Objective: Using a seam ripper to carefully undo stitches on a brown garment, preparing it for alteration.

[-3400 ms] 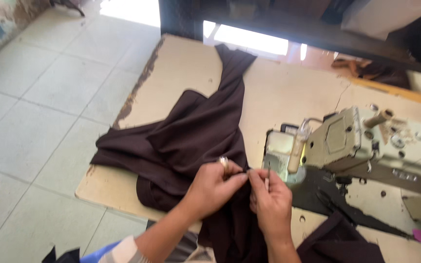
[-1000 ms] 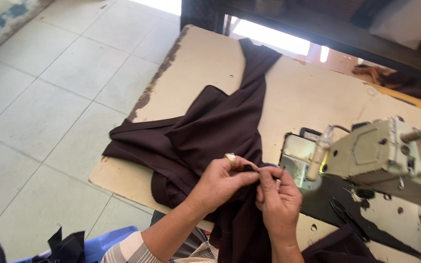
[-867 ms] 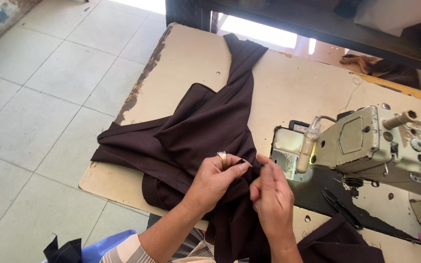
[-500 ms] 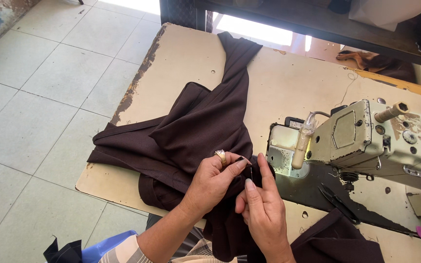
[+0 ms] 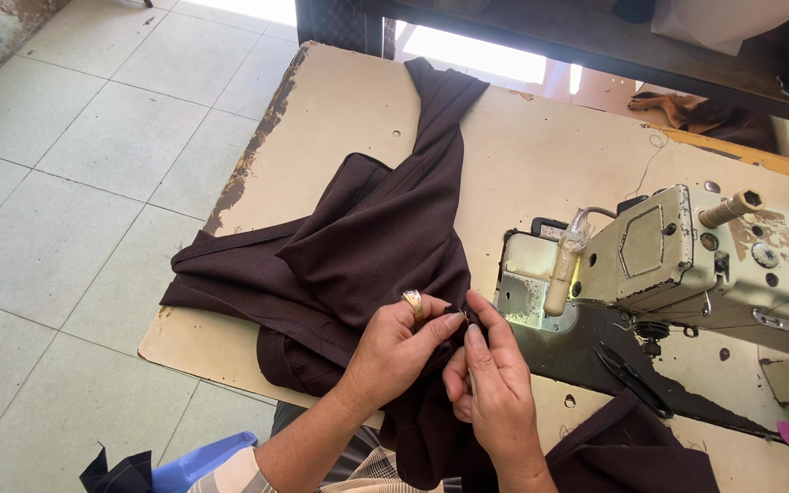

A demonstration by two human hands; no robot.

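Brown fabric (image 5: pixel 367 246) pinched between left hand (image 5: pixel 394 351) and right hand (image 5: pixel 495 393).

The dark brown cloth (image 5: pixel 367 246) lies rumpled and folded over itself on the worn table, one long strip running up toward the far edge and its near part hanging off the front edge. One small fold of it is pinched up between the fingertips of both hands, just left of the sewing machine; what lies under the fingers is hidden.
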